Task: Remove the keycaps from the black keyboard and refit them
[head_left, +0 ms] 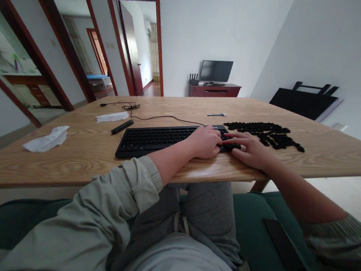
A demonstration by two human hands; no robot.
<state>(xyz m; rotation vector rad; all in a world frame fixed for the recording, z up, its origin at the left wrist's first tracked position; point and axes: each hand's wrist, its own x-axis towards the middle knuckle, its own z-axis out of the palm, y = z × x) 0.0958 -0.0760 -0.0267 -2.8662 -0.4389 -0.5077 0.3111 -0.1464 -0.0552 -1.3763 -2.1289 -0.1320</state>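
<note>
A black keyboard (pixel 155 139) lies near the table's front edge, its cable running off the back to the left. My left hand (pixel 205 142) rests over its right part, fingers curled and their tips hidden, so what they hold, if anything, cannot be made out. Beside it my right hand (pixel 250 150) reaches in from the right, its fingers apart and its index finger stretched towards the keyboard's right end. A small dark piece shows between the thumb and fingers of my right hand; its hold is unclear. Many loose black keycaps (pixel 260 127) lie behind and right of my right hand.
Two white tissues (pixel 49 138) and a black stick-like object (pixel 122 127) lie left on the wooden table (pixel 79 169). A blue brush-like tool (pixel 216 114) lies behind the keyboard. A dark flat object (pixel 284 245) rests on the green seat at right.
</note>
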